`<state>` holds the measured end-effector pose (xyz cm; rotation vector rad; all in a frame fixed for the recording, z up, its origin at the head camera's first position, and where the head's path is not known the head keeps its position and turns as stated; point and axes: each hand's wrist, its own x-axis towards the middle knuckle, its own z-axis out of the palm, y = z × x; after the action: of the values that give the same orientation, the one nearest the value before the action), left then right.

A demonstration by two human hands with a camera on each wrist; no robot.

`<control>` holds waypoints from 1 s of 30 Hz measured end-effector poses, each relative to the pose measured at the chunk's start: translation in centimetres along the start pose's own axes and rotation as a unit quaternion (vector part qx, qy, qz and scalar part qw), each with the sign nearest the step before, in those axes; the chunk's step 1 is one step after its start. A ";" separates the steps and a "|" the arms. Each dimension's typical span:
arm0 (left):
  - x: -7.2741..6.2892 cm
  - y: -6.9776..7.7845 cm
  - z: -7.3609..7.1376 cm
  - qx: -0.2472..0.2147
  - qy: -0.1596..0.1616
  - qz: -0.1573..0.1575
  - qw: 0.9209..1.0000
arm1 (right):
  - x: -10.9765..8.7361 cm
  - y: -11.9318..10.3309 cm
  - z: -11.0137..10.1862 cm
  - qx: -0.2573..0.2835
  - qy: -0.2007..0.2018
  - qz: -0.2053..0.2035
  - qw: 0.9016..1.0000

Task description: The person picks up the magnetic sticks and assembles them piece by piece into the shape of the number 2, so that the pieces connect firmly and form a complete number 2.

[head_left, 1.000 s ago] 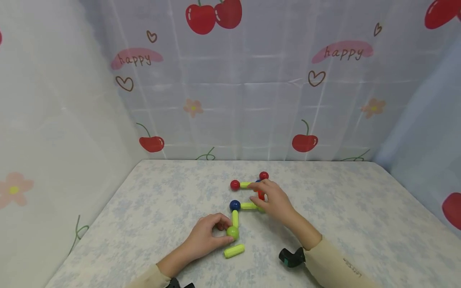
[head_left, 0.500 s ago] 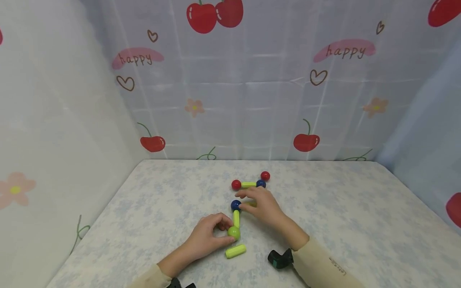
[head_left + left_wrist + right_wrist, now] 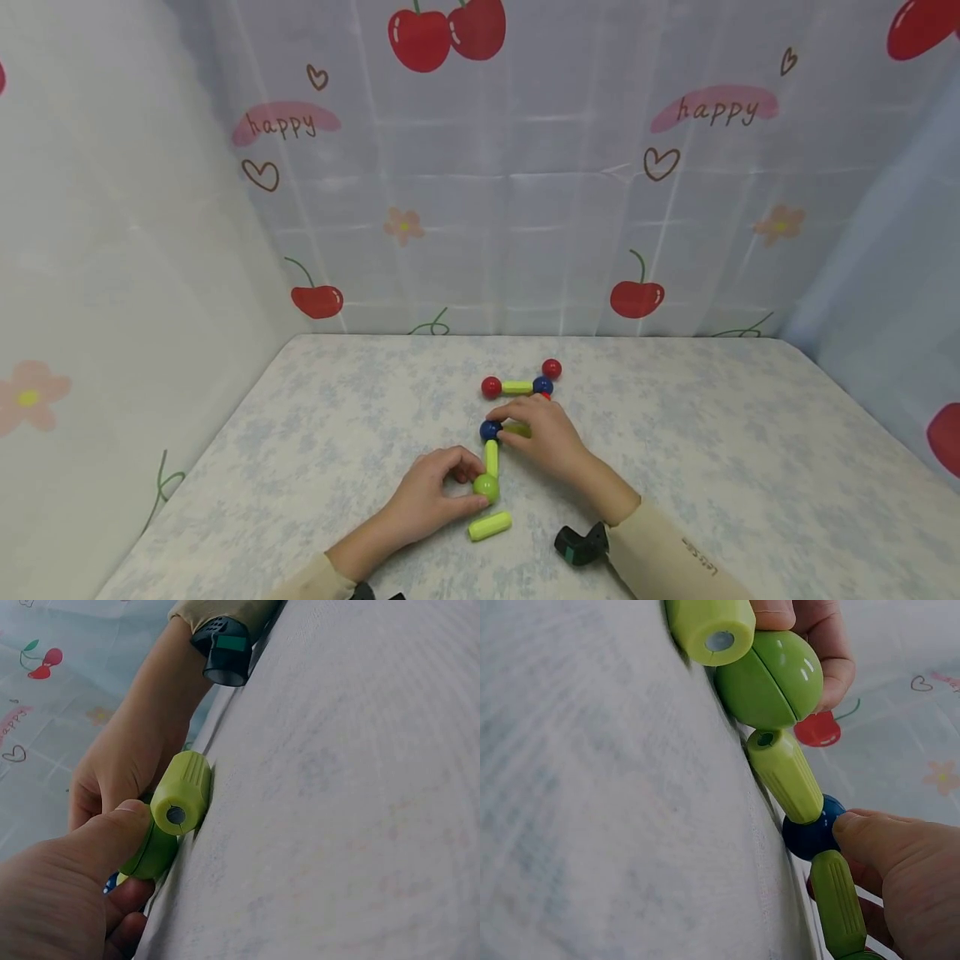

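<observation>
Table was covered in a pale floral cloth, with cherry-print curtain behind it and along both sides.

The toy chain ran from the green ball up a short green rod to a blue ball, then right along a second green rod. A separate piece lay further back: red ball, rod, blue ball, with another red ball just beyond. A loose green rod lay near the green ball, toward the person.

Risk, as I judged it: in the right wrist view the short rod's end looked slightly off the green ball, so that joint could pop if either hand pushed sideways. The loose rod could also roll or get snapped into the ball, being so close.

Left hand lay low on the table, fingers curled round the green ball, thumb pressing it. Right hand was arched over the second rod, thumb on the blue ball, fingers pinching the rod beside it.
</observation>
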<state>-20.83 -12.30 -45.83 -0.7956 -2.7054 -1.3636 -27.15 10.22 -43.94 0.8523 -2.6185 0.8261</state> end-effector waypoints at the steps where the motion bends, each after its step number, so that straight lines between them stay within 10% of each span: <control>1: 0.0 0.0 0.0 0.000 0.000 0.000 1.000 | 0.0 0.0 0.0 -0.001 0.001 0.002 1.000; 30: -0.1 -0.1 0.0 0.001 0.007 0.010 1.000 | 0.0 0.0 0.7 -0.039 0.022 0.002 0.999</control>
<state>-20.81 -12.37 -45.97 -0.8078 -2.6796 -1.3582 -27.25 9.82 -44.50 0.7994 -2.5960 0.7305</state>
